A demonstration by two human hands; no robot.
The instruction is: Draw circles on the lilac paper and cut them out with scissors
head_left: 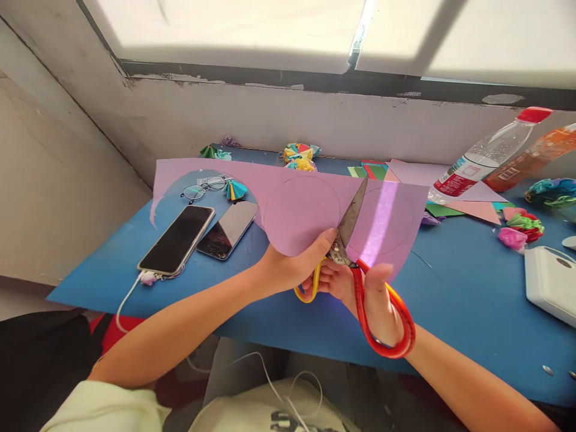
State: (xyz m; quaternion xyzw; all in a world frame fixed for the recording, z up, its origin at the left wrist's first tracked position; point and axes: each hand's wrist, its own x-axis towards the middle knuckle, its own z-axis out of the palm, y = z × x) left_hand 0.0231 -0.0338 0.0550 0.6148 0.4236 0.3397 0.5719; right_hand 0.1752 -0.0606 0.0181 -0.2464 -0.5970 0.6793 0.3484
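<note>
- Right hand [375, 300] fingers clamped through the red-handled scissors [360, 264], blades parted on the purple paper [306, 204].
- Left hand [299, 264] fingers pinch the paper's lower edge, just left of the scissors.
- Two phones [177, 239] lie left of the paper on the blue table [468, 294]; a bottle [481, 156] lies right.

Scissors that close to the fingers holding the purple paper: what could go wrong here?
1. The left hand grips the purple paper right beside the scissors in the right hand, so a thumb could get nicked.
2. The sheet hangs loose in the air; it may bend and the cut may wander off the drawn circle.
</note>
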